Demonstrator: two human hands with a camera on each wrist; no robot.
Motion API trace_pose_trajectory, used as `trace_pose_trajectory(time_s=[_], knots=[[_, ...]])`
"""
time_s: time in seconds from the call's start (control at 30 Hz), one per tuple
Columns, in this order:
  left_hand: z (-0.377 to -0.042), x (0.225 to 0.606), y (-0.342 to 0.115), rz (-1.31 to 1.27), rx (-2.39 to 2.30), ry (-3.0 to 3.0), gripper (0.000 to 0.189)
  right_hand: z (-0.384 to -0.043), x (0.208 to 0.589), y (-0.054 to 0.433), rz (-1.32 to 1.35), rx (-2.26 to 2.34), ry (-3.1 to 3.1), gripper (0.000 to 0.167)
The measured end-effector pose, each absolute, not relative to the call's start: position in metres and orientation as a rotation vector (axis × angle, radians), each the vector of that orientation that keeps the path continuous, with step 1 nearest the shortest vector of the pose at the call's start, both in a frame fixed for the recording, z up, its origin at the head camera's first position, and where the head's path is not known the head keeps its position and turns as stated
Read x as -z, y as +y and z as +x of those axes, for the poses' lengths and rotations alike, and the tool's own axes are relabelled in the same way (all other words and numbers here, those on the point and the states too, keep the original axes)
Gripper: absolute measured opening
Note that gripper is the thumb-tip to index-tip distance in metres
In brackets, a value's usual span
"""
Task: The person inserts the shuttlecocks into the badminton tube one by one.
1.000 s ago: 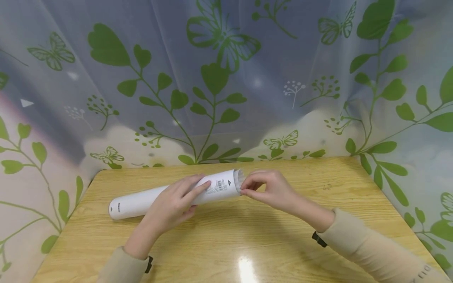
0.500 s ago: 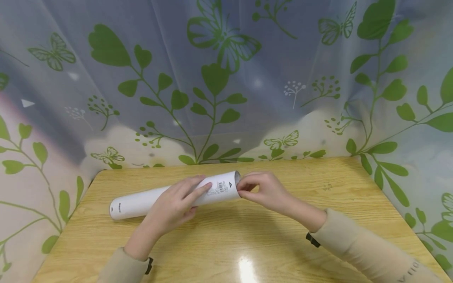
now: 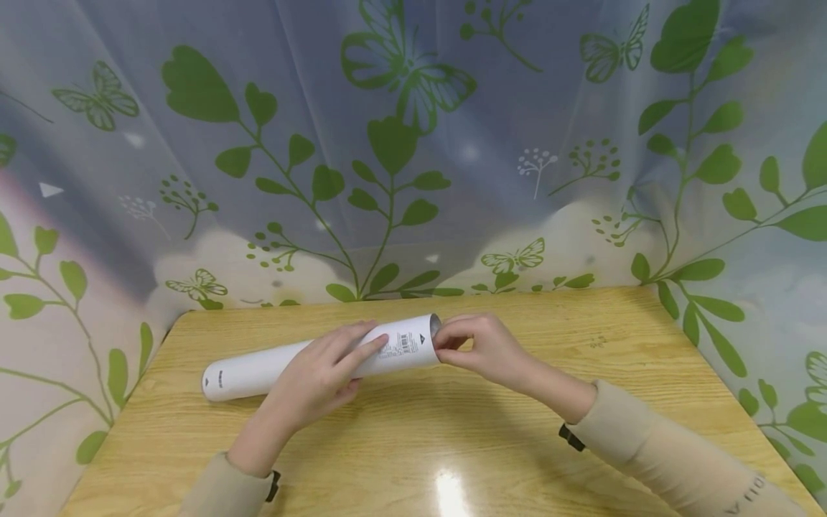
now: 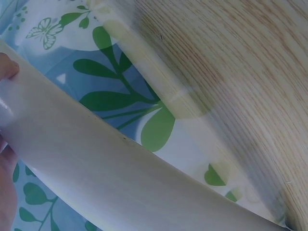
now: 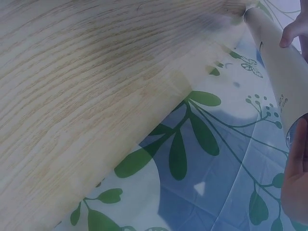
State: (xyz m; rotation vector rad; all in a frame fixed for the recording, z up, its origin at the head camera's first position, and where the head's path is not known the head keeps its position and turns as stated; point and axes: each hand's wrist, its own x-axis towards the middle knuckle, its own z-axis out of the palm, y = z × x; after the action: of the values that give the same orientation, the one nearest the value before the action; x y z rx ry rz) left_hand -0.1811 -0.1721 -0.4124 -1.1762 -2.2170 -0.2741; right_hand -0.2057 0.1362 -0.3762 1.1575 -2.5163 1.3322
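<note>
A white cardboard tube (image 3: pixel 258 368) with printed text and a barcode lies slanted across the table, its right end raised a little. My left hand (image 3: pixel 319 370) grips it around the middle, thumb on the near side. At the tube's right end, my right hand (image 3: pixel 484 350) has curled thumb and fingers in the mouth, pinching the edge of a clear rolled sheet; the fingertips and the sheet are hidden inside. In the right wrist view, the fingers (image 5: pixel 299 149) enter the tube's opening. The left wrist view shows the white tube wall (image 4: pixel 101 144) close up.
The wooden table (image 3: pixel 413 438) spreads around both hands. Behind it and at its sides hangs a curtain (image 3: pixel 491 201) printed with green leaves and butterflies.
A second ago the clear rolled sheet stuck out of the tube's right end. My right hand moved left and the sheet went inside the tube. The left hand has hardly moved.
</note>
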Motion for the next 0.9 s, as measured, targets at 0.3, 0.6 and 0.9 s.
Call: trace_pose_trajectory(time_s=[0.3,0.6,0.9], knots=[[-0.182,0.410,-0.172,-1.180,0.269,-2.208,0.094,-0.206,0.375,0.141,1.163,-1.356,-2.505,0.010],[-0.186,0.411,-0.172,-1.191,0.259,-2.210,0.093,-0.205,0.369,0.152,1.129,-1.388,-2.508,0.009],[-0.187,0.419,-0.167,-1.237,0.253,-2.197,0.095,-0.207,0.374,0.176,1.077,-1.304,-2.511,0.011]])
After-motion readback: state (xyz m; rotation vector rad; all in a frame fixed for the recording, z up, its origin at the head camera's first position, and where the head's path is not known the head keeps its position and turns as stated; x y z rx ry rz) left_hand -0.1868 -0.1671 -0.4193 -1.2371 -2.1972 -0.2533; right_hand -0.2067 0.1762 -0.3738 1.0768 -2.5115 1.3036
